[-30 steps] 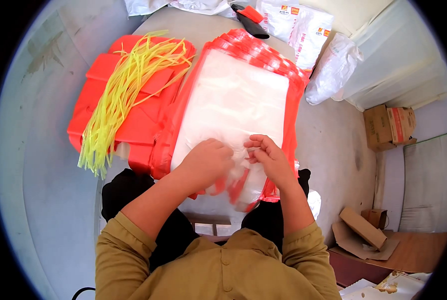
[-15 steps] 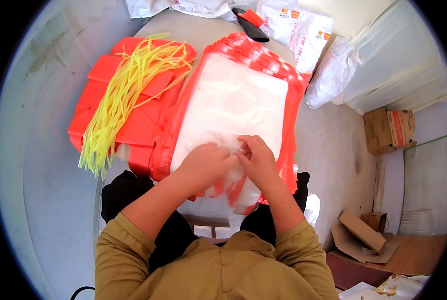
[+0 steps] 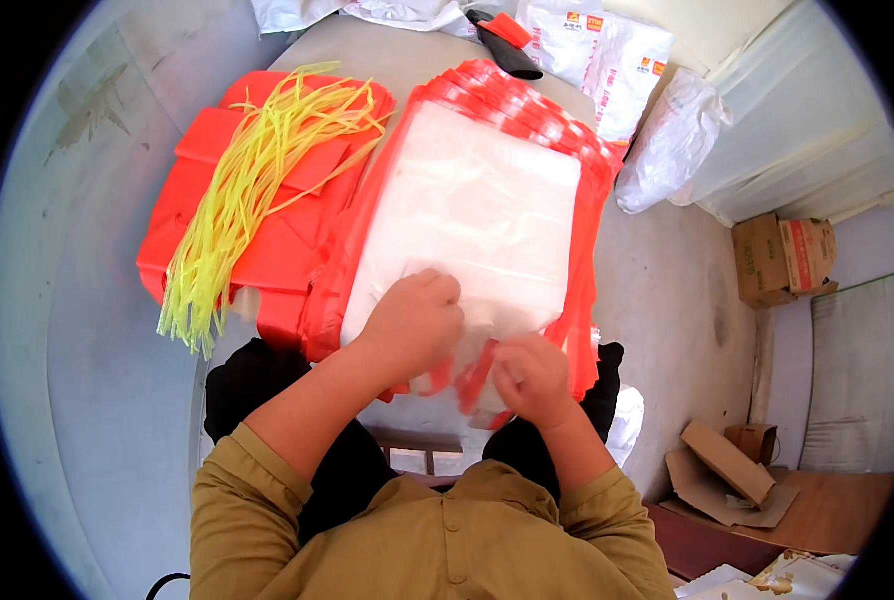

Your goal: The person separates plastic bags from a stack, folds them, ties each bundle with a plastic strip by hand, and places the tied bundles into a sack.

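Both forearms reach forward from tan sleeves (image 3: 252, 490), angling inward. The right hand (image 3: 535, 378) curls into a loose, blurred fist by the near edge of the stack; whether it grips anything, I cannot tell. The left hand (image 3: 415, 318), knuckles up, bends its fingers over the smooth, filmy, red-edged stack (image 3: 477, 200); its hold is hidden. Beside that, thin yellow strips (image 3: 232, 190) drape over folded red plastic (image 3: 202, 225). Crinkled white sacks (image 3: 622, 85) lie beyond.
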`<state>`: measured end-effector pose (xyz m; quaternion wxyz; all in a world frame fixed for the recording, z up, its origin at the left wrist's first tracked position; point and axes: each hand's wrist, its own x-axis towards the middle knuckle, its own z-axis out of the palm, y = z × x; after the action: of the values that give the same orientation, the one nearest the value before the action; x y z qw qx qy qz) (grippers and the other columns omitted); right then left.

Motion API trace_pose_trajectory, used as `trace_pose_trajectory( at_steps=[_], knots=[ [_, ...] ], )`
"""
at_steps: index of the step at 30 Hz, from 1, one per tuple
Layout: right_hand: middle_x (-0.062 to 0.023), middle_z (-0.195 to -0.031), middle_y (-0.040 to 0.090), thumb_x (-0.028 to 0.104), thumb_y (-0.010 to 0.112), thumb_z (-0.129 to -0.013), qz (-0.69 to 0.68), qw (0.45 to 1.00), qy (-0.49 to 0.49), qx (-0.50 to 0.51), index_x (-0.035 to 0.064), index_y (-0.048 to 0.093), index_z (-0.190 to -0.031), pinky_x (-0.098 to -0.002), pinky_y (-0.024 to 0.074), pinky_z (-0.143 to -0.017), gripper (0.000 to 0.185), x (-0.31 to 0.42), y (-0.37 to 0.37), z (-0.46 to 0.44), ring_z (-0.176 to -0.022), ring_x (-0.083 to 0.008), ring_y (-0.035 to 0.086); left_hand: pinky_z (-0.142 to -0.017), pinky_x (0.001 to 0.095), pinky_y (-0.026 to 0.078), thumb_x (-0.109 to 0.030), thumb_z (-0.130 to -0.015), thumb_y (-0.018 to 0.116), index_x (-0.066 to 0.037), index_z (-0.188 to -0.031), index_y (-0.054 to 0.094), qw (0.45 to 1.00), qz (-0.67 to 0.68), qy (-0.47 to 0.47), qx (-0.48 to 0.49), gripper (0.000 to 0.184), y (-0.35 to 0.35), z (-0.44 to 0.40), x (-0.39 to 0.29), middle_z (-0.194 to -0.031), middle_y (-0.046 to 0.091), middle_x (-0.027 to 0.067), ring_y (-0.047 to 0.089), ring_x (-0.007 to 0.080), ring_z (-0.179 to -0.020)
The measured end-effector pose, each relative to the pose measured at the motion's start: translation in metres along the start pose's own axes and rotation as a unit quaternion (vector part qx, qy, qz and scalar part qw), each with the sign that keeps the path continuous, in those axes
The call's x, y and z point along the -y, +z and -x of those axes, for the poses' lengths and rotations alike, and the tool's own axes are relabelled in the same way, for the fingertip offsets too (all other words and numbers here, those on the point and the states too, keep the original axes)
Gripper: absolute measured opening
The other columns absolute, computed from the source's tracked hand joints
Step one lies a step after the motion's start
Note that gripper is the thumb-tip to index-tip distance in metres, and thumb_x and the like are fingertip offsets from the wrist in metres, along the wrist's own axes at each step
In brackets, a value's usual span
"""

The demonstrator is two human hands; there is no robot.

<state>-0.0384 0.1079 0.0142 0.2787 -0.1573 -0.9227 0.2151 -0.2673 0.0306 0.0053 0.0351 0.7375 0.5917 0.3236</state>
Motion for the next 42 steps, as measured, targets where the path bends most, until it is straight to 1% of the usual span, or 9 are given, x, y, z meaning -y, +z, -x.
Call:
trace_pose_trajectory(
  at_steps=[1, 4, 10, 16, 29, 31, 35, 38, 42],
  knots=[
    [-0.013, -0.102, 0.072, -0.002, 0.068, -0.082, 0.01, 0.999, -0.051, 0.008, 0.0021, 0.07, -0.093, -0.0373, 0.0571, -0.076, 0.012, 0.005, 0.001, -0.001, -0.09, -0.0282, 0.07, -0.081, 0.0413, 0.053, -0.007, -0.076, 0.073, -0.006, -0.075, 0.063, 1.0, 0.004, -0.013, -0.003, 0.01, 0.0, -0.001, -0.001, -0.093, 0.061, 0.0083, 0.061, 0.0298, -0.09],
    [-0.0114, -0.107, 0.071, 0.003, 0.069, -0.079, 0.048, 0.995, -0.083, 0.008, 0.0037, 0.071, -0.099, -0.0404, 0.0568, -0.084, 0.02, 0.012, 0.008, -0.011, -0.099, -0.031, 0.069, -0.081, 0.0425, 0.053, -0.009, -0.076, 0.075, -0.006, -0.08, 0.064, 1.0, 0.007, -0.026, -0.004, 0.012, 0.004, -0.003, 0.001, -0.091, 0.062, 0.0091, 0.061, 0.031, -0.091],
    [-0.0119, -0.118, 0.071, 0.0, 0.07, -0.078, 0.105, 0.99, -0.094, -0.015, 0.0017, 0.073, -0.102, -0.0408, 0.0555, -0.089, 0.024, -0.004, 0.017, -0.031, -0.11, -0.0307, 0.067, -0.082, 0.0449, 0.052, -0.013, -0.077, 0.077, -0.006, -0.093, 0.065, 0.998, -0.002, -0.057, -0.005, 0.022, 0.005, -0.007, -0.001, -0.094, 0.063, 0.0112, 0.062, 0.0336, -0.094],
    [-0.0121, -0.121, 0.071, 0.0, 0.069, -0.079, 0.13, 0.988, -0.085, 0.019, 0.0011, 0.073, -0.108, -0.0415, 0.0552, -0.095, 0.029, -0.008, 0.013, -0.034, -0.112, -0.0299, 0.067, -0.085, 0.0445, 0.052, -0.014, -0.075, 0.078, -0.006, -0.099, 0.065, 1.0, -0.001, -0.017, 0.026, 0.028, 0.0, -0.005, 0.005, -0.1, 0.062, 0.0112, 0.062, 0.0339, -0.097],
    [-0.0139, -0.113, 0.073, -0.001, 0.068, -0.079, 0.111, 0.992, -0.054, -0.009, 0.0013, 0.069, -0.111, -0.0414, 0.0576, -0.09, 0.032, -0.011, 0.009, -0.046, -0.107, -0.033, 0.07, -0.082, 0.0439, 0.051, -0.007, -0.075, 0.073, -0.007, -0.098, 0.069, 0.999, -0.034, 0.028, -0.011, 0.024, -0.003, -0.005, 0.01, -0.091, 0.062, 0.0069, 0.062, 0.03, -0.091],
    [-0.014, -0.113, 0.074, -0.002, 0.068, -0.079, 0.119, 0.991, -0.054, -0.025, 0.0021, 0.07, -0.109, -0.0418, 0.058, -0.09, 0.031, -0.015, 0.011, -0.044, -0.107, -0.0334, 0.07, -0.087, 0.0444, 0.052, -0.009, -0.076, 0.076, -0.007, -0.101, 0.069, 0.999, -0.034, 0.014, 0.019, 0.027, -0.009, -0.006, 0.008, -0.097, 0.065, 0.008, 0.064, 0.0303, -0.097],
    [-0.0142, -0.113, 0.074, -0.002, 0.067, -0.083, 0.104, 0.994, -0.013, -0.032, 0.004, 0.07, -0.109, -0.0433, 0.058, -0.091, 0.026, -0.013, 0.006, -0.048, -0.11, -0.0351, 0.069, -0.102, 0.0473, 0.051, -0.013, -0.079, 0.079, -0.008, -0.111, 0.069, 1.0, 0.011, -0.015, -0.024, 0.034, -0.026, -0.008, 0.006, -0.115, 0.07, 0.0101, 0.066, 0.0315, -0.113],
    [-0.0144, -0.112, 0.074, 0.003, 0.064, -0.09, 0.095, 0.995, 0.01, 0.005, 0.0054, 0.069, -0.114, -0.0447, 0.0565, -0.094, 0.024, -0.012, -0.004, -0.053, -0.111, -0.0379, 0.069, -0.11, 0.0502, 0.047, -0.013, -0.081, 0.078, -0.009, -0.118, 0.068, 0.999, 0.022, -0.034, 0.008, 0.039, -0.037, -0.003, 0.017, -0.124, 0.07, 0.0106, 0.064, 0.0316, -0.121],
    [-0.0173, -0.111, 0.073, 0.011, 0.056, -0.101, 0.056, 0.988, 0.097, 0.109, 0.0063, 0.065, -0.122, -0.0458, 0.0541, -0.097, 0.024, -0.011, -0.022, -0.058, -0.109, -0.0405, 0.068, -0.106, 0.0482, 0.048, -0.011, -0.081, 0.077, -0.009, -0.118, 0.069, 0.994, 0.055, -0.068, 0.069, 0.038, -0.054, 0.005, 0.03, -0.122, 0.072, 0.0107, 0.065, 0.0322, -0.118]
  ],
)
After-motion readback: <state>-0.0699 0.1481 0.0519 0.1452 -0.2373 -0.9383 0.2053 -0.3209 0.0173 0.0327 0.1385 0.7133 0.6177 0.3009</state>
